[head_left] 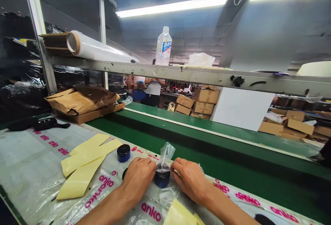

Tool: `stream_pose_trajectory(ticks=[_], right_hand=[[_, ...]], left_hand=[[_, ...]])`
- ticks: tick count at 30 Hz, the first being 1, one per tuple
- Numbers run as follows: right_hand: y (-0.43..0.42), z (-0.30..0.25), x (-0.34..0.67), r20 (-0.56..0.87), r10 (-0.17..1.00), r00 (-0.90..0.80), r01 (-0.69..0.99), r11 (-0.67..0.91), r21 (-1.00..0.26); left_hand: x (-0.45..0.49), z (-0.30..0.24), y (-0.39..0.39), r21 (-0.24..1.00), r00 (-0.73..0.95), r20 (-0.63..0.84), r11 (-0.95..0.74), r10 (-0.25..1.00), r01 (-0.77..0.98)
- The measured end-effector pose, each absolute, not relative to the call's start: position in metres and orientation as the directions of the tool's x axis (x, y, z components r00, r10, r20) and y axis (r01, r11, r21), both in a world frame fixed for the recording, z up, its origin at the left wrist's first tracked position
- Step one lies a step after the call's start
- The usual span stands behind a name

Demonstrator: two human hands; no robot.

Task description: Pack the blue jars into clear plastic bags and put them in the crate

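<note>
My left hand (138, 178) and my right hand (188, 180) curl in from both sides around a dark blue jar (162, 179). A clear plastic bag (165, 154) covers the jar's top and sticks up between my hands, and my fingertips press against it. Behind my left hand stands a second blue jar with a black lid (123, 153). A dark round lid or jar top (125, 173) is partly hidden by that hand. Pale yellow sheets (85, 164) lie to the left, and more (179, 214) lie near my right forearm.
The bench is covered in plastic sheeting (38, 149) printed with pink "anko" lettering. A green conveyor belt (207, 149) runs behind it. A metal rail (181, 73) crosses above, holding a water bottle (163, 47) and a film roll (98, 49). Cardboard boxes and a standing person (153, 88) lie beyond.
</note>
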State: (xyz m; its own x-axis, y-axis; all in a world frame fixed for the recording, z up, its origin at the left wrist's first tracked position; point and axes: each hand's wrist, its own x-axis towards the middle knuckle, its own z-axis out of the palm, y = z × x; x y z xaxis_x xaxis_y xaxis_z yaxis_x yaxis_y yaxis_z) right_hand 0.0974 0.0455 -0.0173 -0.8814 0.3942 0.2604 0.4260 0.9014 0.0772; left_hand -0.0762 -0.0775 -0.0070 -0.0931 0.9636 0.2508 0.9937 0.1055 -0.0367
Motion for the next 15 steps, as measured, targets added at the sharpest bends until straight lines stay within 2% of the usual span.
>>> stream_pose_trajectory(ticks=[4, 9, 15], right_hand=[[0.037, -0.018, 0.102, 0.223, 0.331, -0.917, 0.361, 0.926, 0.11], [0.034, -0.02, 0.097, 0.124, 0.244, -0.962, 0.269, 0.93, 0.252], [0.036, -0.028, 0.092, 0.073, 0.259, -0.963, 0.269, 0.923, 0.277]], left_hand=[[-0.076, -0.015, -0.083, -0.06, -0.02, 0.263, 0.037, 0.965, 0.998], [-0.079, -0.026, -0.078, -0.102, 0.055, 0.244, -0.031, 0.968, 0.994], [-0.079, -0.032, -0.081, -0.072, 0.063, 0.22, -0.049, 0.973, 0.996]])
